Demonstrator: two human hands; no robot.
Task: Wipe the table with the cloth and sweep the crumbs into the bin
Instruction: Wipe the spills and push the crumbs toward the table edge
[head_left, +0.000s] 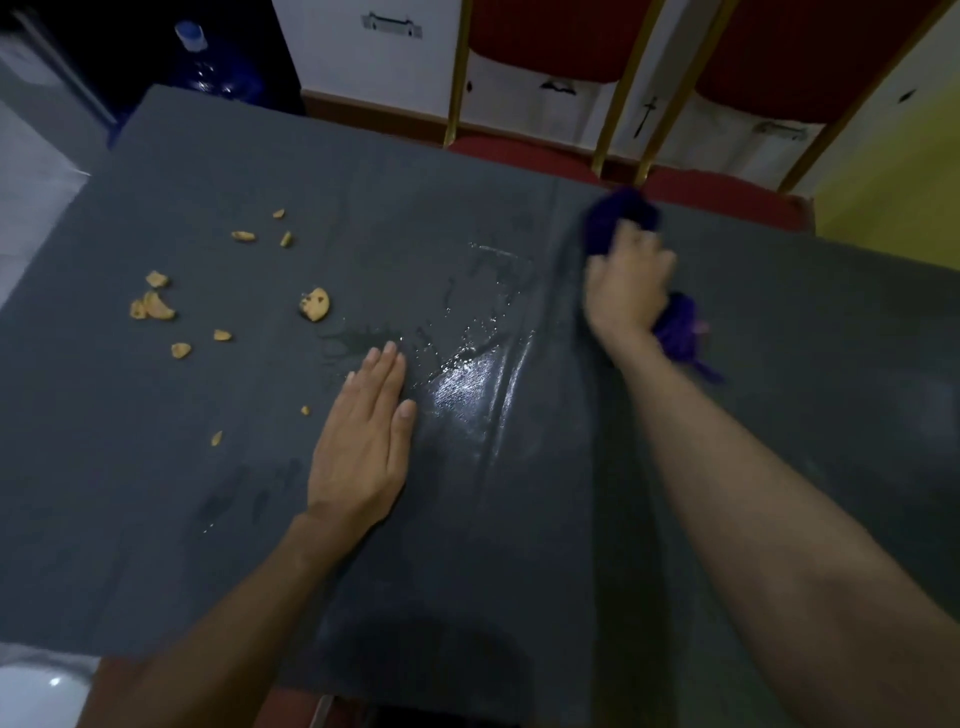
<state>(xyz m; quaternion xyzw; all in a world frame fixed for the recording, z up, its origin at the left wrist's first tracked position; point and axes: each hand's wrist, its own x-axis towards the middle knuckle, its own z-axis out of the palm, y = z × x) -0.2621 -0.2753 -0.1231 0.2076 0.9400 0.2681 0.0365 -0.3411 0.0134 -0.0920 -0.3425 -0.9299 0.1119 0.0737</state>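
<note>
Dark grey sheet-covered table fills the head view, landmark for everything else. Right hand sits toward the table's far right edge, fingers curled tight around a bunched purple cloth; cloth sticks out both beyond the fingertips and behind the wrist, pressed on the table surface, slightly motion-blurred. Left hand lies flat near the table's middle, palm down, fingers straight and together, holding nothing. Hands well apart. Wet glossy streak on the table between the two hands, just beside the left hand's fingertips, with droplets trailing toward the far side. Wrinkles in the sheet run from the wet patch toward the near edge. Tan cookie crumbs scattered over the table's left part, well apart from the cloth; one larger chocolate-chip cookie piece lies nearest the table's middle. Beyond the table's far edge: two red-cushioned chairs with gold frames, and a blue plastic water bottle past the far left corner. Bin not in view.
</note>
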